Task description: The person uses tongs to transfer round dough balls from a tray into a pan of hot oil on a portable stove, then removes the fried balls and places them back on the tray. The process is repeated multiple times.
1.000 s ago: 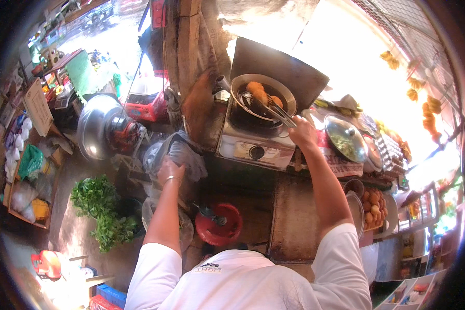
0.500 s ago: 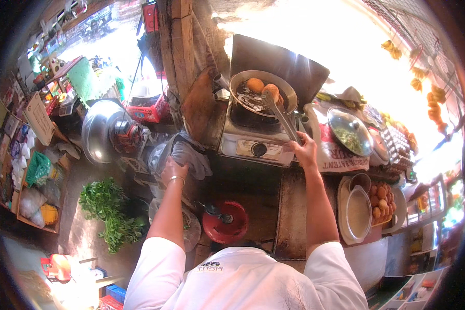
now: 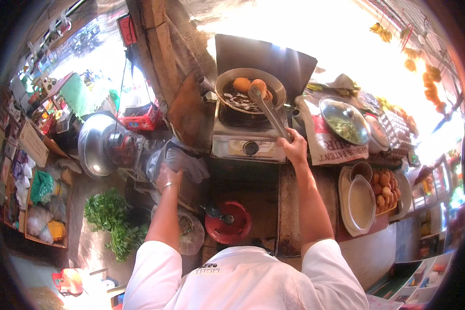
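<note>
My right hand is closed around a pair of metal tongs. Their tips rest at a browned, breaded ball in a frying pan of dark oil. Beside it in the oil lies a second orange-brown ball. Whether the tongs pinch the ball I cannot tell. Under the pan stands a gas stove with a black knob and a raised metal back panel. To the left, my left hand grips a bunched grey cloth beside the stove; its fingertips are partly hidden.
Right of the stove, a glass-lidded pan sits by stacked egg trays. Nearer are a pale oval tub and a basket of browned balls. A red gas cylinder stands below; leafy greens lie left.
The whole view has shifted and tilted slightly, with the stove now farther left in it. The tongs stay at the same ball, and my left hand stays at the cloth.
</note>
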`<state>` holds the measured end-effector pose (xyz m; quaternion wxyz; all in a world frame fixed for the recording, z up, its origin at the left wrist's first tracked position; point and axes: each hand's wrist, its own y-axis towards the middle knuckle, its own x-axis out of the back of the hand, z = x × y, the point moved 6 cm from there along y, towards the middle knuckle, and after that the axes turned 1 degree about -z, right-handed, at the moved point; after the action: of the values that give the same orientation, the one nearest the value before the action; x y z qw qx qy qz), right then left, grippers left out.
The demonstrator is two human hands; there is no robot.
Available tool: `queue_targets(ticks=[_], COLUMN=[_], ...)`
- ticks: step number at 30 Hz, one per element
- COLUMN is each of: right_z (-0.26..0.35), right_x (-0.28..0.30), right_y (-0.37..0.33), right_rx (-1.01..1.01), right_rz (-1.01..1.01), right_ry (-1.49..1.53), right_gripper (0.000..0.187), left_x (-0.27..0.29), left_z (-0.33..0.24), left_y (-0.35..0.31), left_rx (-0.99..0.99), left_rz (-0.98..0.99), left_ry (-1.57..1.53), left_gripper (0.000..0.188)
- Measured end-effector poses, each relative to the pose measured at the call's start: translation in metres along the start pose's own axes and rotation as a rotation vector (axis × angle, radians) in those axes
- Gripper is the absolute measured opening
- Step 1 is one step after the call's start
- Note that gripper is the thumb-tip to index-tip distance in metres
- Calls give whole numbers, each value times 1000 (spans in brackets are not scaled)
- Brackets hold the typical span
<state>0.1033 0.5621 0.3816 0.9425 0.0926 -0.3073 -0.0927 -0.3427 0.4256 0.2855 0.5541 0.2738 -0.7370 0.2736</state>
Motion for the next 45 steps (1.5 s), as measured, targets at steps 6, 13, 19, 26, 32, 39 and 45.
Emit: queue_targets(ticks=[6, 13, 19, 26, 32, 39, 45], right_z=[-4, -6, -2, -8, -11, -9, -11], right_x=[-3, -5, -3, -4, -8, -8, -8], right_y=[2, 0, -2, 0, 4, 2, 4], right_rx=[32, -36, -64, -43, 25, 20, 40], right_rz=[-10, 43, 23, 19, 44, 105, 106], right_ry=[44, 87, 72, 111, 191, 247, 247], right_gripper=[52, 53, 54, 53, 51, 49, 50], left_x=[-3, -11, -9, 4, -4, -7, -9], left_z=[0, 3, 2, -3, 2, 3, 5], left_y=[1, 7, 6, -5, 2, 5, 7], left_rx=[-11, -17, -27, 32, -9, 8, 15], left_rz=[5, -5, -9, 31, 10, 93, 79], left_ry=[22, 51, 58, 22, 20, 27, 27], left_gripper=[77, 78, 76, 69, 79, 83, 83])
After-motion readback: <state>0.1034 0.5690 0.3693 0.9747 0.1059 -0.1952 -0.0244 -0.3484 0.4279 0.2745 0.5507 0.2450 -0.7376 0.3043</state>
